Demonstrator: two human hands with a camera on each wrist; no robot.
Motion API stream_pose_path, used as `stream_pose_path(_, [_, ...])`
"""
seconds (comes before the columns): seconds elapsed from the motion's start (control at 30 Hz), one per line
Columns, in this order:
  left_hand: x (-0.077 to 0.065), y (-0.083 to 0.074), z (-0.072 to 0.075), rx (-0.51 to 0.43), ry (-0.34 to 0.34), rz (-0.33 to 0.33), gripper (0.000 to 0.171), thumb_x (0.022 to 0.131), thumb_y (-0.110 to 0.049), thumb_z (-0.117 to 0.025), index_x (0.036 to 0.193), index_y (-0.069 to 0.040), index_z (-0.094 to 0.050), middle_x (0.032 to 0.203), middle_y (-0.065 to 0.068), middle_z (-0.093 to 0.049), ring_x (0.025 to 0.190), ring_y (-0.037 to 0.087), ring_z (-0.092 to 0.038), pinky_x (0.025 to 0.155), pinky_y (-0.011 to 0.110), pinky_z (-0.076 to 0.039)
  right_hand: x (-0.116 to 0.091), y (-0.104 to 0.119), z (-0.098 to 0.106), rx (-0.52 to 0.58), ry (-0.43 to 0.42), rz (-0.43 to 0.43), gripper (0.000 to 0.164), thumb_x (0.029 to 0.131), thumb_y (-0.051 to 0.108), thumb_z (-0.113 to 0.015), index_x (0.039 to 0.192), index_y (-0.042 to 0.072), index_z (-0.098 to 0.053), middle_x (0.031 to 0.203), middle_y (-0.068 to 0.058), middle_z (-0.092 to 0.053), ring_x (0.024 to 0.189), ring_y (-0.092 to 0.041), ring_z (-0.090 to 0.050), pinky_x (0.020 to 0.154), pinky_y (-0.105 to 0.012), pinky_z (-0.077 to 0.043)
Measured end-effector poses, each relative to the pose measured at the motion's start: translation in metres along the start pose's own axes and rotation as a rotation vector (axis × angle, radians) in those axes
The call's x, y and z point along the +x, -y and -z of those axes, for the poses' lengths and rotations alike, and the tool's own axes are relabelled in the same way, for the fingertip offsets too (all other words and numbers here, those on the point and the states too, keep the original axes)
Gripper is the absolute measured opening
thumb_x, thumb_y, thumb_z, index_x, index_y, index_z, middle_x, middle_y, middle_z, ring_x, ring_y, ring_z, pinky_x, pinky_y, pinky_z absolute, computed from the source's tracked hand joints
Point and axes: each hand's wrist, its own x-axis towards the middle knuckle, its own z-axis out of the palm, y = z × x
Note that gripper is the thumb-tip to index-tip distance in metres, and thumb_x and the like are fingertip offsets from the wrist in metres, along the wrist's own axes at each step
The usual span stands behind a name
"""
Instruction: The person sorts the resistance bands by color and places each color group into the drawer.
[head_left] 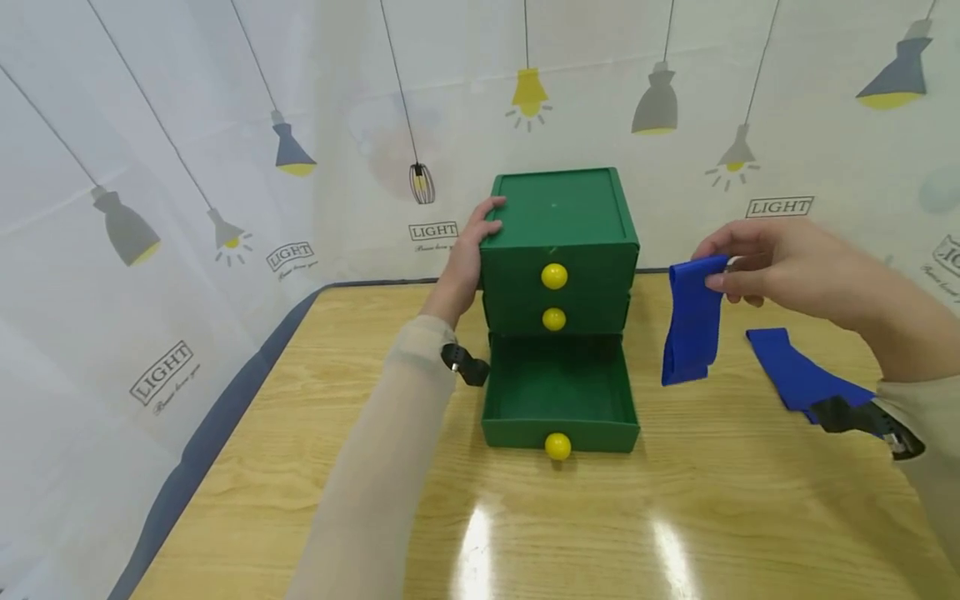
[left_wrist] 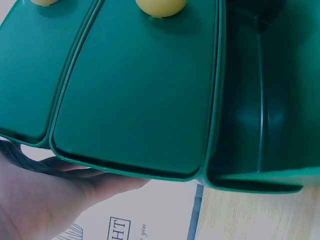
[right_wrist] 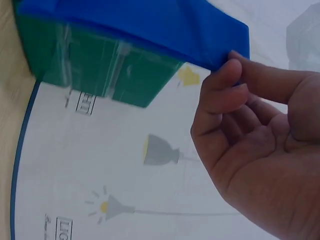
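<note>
A green drawer cabinet [head_left: 558, 208] with yellow round knobs stands on the table. Its bottom drawer [head_left: 517, 435] is pulled out, with bare green inside showing; the two drawers above are closed. My left hand [head_left: 463, 265] rests against the cabinet's left side, fingertips over the top edge. In the left wrist view that hand [left_wrist: 45, 200] lies along the side wall. To the right of the cabinet, my right hand [head_left: 795, 267] pinches the top of a folded blue fabric strip [head_left: 693, 325] between thumb and fingers. The strip hangs down above the table.
Another blue fabric strip [head_left: 802, 371] lies on the wooden table [head_left: 360, 350] at the right, partly behind the right wrist strap [head_left: 855, 417]. Behind the table hangs a white cloth [head_left: 480, 108] printed with lamps, close to the cabinet's back.
</note>
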Motion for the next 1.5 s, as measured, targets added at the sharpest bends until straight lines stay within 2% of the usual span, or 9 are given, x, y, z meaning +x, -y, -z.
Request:
stream_pose_path(0.17, [0.000,0.000,0.000,-0.005,0.000,0.006,0.055,0.106,-0.039,-0.034,0.161,-0.039,-0.040,0.179,-0.004,-0.017,0.163,0.032,-0.022,0.130,0.064,-0.024,0.002,0.016,-0.015,0.015,0.178,0.040,0.031,0.103,0.015,-0.070,0.134,0.019,-0.069,0.092,-0.004,-0.067,0.074,-0.023,-0.061,0.062,-0.032,-0.048])
stream_pose_path(0.3, [0.001,-0.001,-0.001,-0.007,0.001,0.002,0.055,0.106,-0.039,-0.035,0.161,-0.039,-0.040,0.180,-0.004,-0.017,0.163,0.032,-0.022,0.130,0.064,-0.023,0.014,0.023,-0.039,0.097,0.298,0.099,0.022,0.101,0.005,-0.068,0.122,0.009,-0.073,0.094,-0.006,-0.069,0.071,-0.020,-0.063,0.063,-0.030,-0.051])
stream_pose_path(0.43, [0.002,0.000,0.001,-0.003,0.003,0.004,0.055,0.106,-0.039,-0.035,0.161,-0.039,-0.040,0.180,-0.005,-0.018,0.163,0.032,-0.022,0.130,0.064,-0.023,0.025,0.030,-0.066,0.125,0.323,0.147,0.017,0.099,-0.004,-0.064,0.111,0.005,-0.072,0.098,-0.008,-0.075,0.084,-0.020,-0.071,0.075,-0.029,-0.060])
stream_pose_path(0.57, [0.002,0.001,0.001,-0.005,0.007,0.000,0.055,0.106,-0.039,-0.035,0.161,-0.039,-0.040,0.180,-0.005,-0.017,0.164,0.032,-0.021,0.130,0.064,-0.023,0.031,0.033,-0.091,0.114,0.317,0.178,0.015,0.098,-0.003,-0.067,0.108,0.007,-0.073,0.107,-0.008,-0.076,0.092,-0.022,-0.071,0.085,-0.033,-0.062])
stream_pose_path(0.73, [0.002,0.000,0.001,0.004,0.001,-0.001,0.054,0.106,-0.039,-0.034,0.161,-0.039,-0.040,0.180,-0.005,-0.017,0.164,0.033,-0.021,0.130,0.066,-0.022,0.040,0.029,-0.125,0.128,0.351,0.164,0.010,0.100,0.006,-0.069,0.108,0.011,-0.073,0.114,-0.006,-0.075,0.099,-0.020,-0.069,0.097,-0.042,-0.061])
stream_pose_path(0.9, [0.001,0.001,0.002,0.007,-0.001,0.013,0.054,0.106,-0.040,-0.035,0.160,-0.042,-0.040,0.180,-0.005,-0.017,0.163,0.034,-0.022,0.128,0.067,-0.024,0.047,0.021,-0.151,0.202,0.408,0.121,0.010,0.101,0.003,-0.068,0.109,0.007,-0.073,0.111,-0.009,-0.075,0.097,-0.019,-0.071,0.096,-0.041,-0.062])
stream_pose_path(1.13, [0.001,0.002,0.001,0.009,-0.006,0.000,0.055,0.106,-0.040,-0.036,0.160,-0.040,-0.041,0.180,-0.004,-0.018,0.163,0.034,-0.023,0.128,0.067,-0.025,0.053,0.016,-0.163,0.357,0.484,0.037,0.018,0.104,0.002,-0.063,0.120,0.000,-0.071,0.116,-0.016,-0.076,0.104,-0.023,-0.077,0.097,-0.041,-0.064])
stream_pose_path(1.33, [0.001,0.002,0.002,0.012,-0.001,0.009,0.055,0.106,-0.041,-0.035,0.160,-0.042,-0.040,0.180,-0.005,-0.017,0.163,0.033,-0.022,0.129,0.065,-0.025,0.056,0.012,-0.164,0.442,0.508,0.042,0.034,0.105,0.007,-0.064,0.137,-0.004,-0.065,0.127,-0.022,-0.074,0.111,-0.027,-0.077,0.100,-0.042,-0.063])
stream_pose_path(1.5, [0.001,0.002,0.002,0.011,0.003,0.007,0.055,0.106,-0.041,-0.035,0.161,-0.042,-0.040,0.180,-0.004,-0.017,0.162,0.033,-0.023,0.128,0.065,-0.026,0.054,0.008,-0.159,0.509,0.516,0.051,0.040,0.103,0.006,-0.066,0.141,-0.005,-0.062,0.129,-0.024,-0.073,0.112,-0.027,-0.077,0.101,-0.041,-0.062])
